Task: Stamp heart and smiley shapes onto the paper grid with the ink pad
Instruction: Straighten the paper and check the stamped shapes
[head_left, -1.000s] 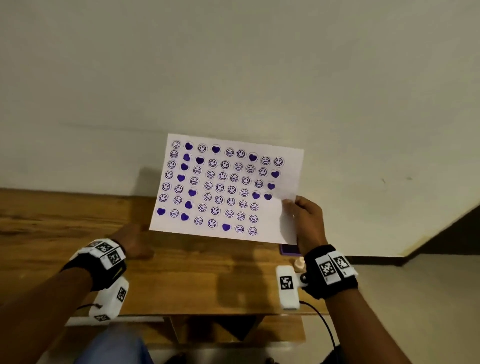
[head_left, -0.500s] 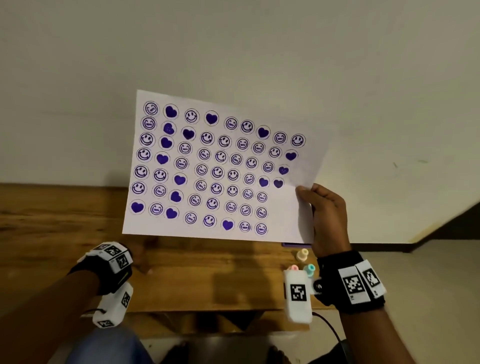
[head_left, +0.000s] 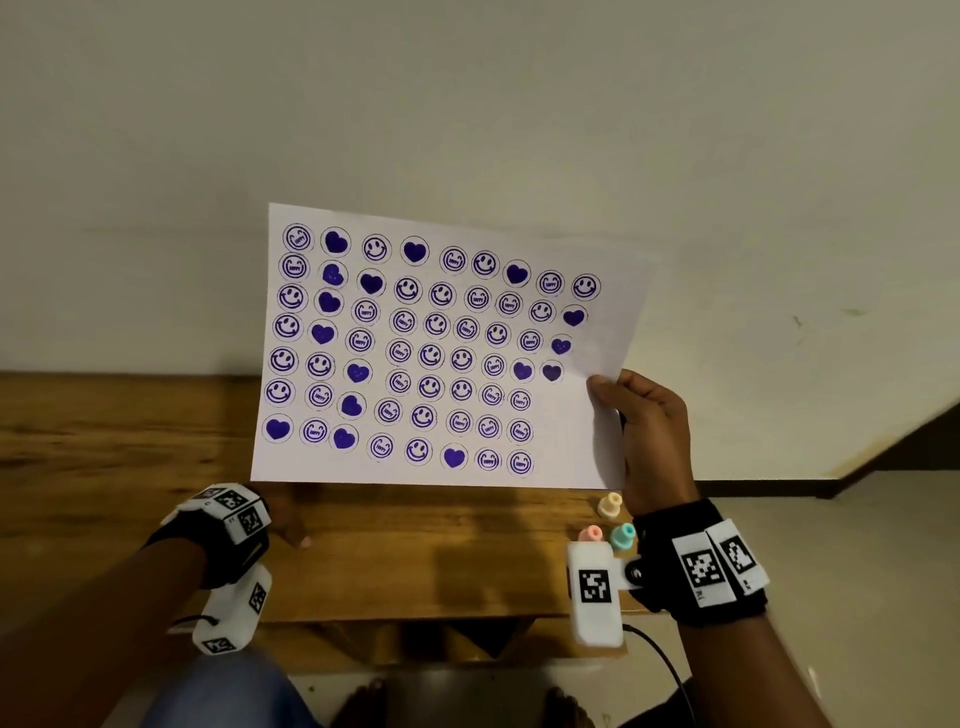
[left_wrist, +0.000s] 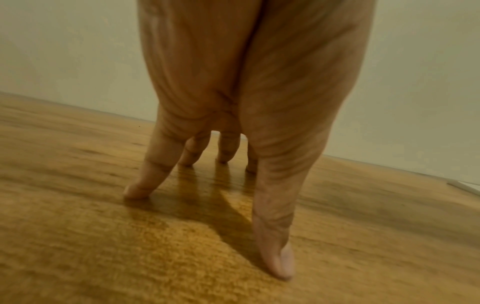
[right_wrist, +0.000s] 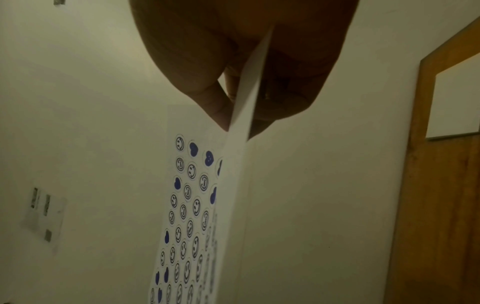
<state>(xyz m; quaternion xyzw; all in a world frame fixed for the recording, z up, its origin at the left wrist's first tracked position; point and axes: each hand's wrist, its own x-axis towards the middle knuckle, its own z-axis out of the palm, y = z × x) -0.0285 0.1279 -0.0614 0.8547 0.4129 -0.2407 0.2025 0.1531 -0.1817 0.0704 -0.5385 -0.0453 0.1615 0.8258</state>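
**Stamped sheet held up in the right hand, left hand propped on the table**

The wooden table (head_left: 415, 561) crosses the lower half of the head view under a pale wall (head_left: 467, 104). The paper (head_left: 561, 436) stands raised in the middle of the frame, clear of the table, its printed face to the camera and its top edge sloping down to the right. One sheet; it carries seven rows of purple ink marks, mostly round smiley faces with solid hearts scattered among them, and a blank patch at its lower right.

The right hand (head_left: 652, 436), at centre right, pinches the sheet's right edge, thumb in front and fingers behind; the right wrist view shows the edge clamped between them. The left hand (head_left: 288, 519), at lower left, holds nothing: its fingers (left_wrist: 140, 185) are spread straight, tips pressed on the wood.

Three small stamps (head_left: 610, 505) stand at lower right of the table: one cream, one pink, one teal.
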